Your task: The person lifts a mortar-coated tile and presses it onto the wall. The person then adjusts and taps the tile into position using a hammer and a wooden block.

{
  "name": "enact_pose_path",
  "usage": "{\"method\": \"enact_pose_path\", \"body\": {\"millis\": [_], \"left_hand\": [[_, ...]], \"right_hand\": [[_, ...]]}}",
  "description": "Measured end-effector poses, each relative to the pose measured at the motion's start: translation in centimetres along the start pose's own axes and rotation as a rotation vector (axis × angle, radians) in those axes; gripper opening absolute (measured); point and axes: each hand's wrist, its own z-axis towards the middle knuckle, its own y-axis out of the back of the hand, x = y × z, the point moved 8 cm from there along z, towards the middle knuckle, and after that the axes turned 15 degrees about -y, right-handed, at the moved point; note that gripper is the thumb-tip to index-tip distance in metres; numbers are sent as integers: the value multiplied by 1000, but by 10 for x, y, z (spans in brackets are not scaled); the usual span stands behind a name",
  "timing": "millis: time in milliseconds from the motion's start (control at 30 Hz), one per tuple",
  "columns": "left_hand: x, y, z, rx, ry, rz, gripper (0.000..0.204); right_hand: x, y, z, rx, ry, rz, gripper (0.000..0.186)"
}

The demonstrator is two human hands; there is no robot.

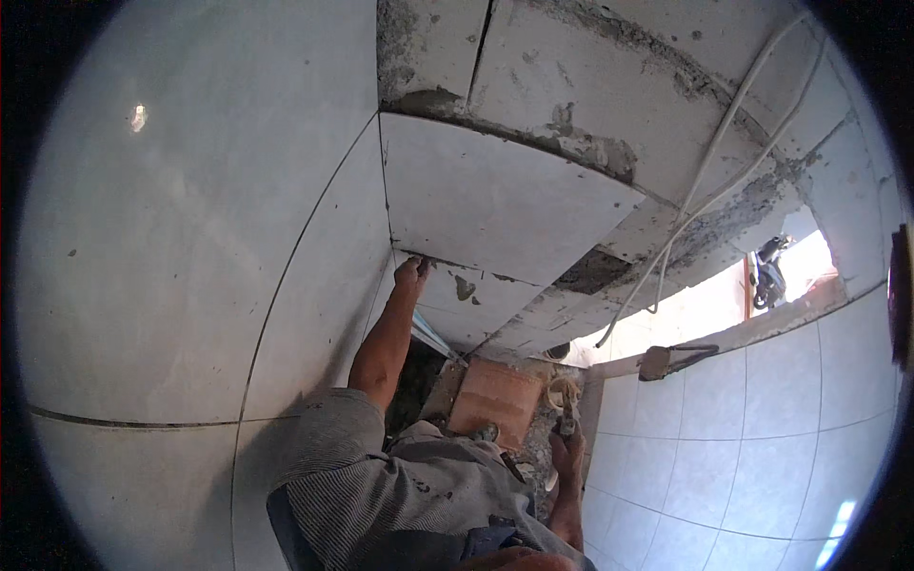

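Observation:
My left hand (415, 272) reaches up to the wall. Its fingers are bunched at the joint under a large pale wall tile (495, 190), near the corner with the tiled left wall. Whatever they pinch, if anything, is too small to make out. Below that joint is another pale tile (457, 293) with a grey mortar smear on it. Low on the right, my right hand (568, 449) is closed round a tool (567, 424) with a greyish end; its exact kind is unclear.
Bare block wall (590, 67) with rough mortar lies above the tile. A loose white cable (705, 181) hangs across it. On the right, a small trowel-like tool (657, 362) rests on the opening's ledge (743, 328). A reddish board (495, 400) lies below, beside a round container (562, 390).

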Motion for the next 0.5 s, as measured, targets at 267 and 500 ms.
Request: {"method": "enact_pose_path", "body": {"millis": [267,500], "left_hand": [[-19,-1,-20,111,-124,110,12],[-23,7,16,248,-363,398,2]], "right_hand": [[8,-8,1,-43,20,-68,21],[-14,1,-6,-40,23,-39,22]]}}
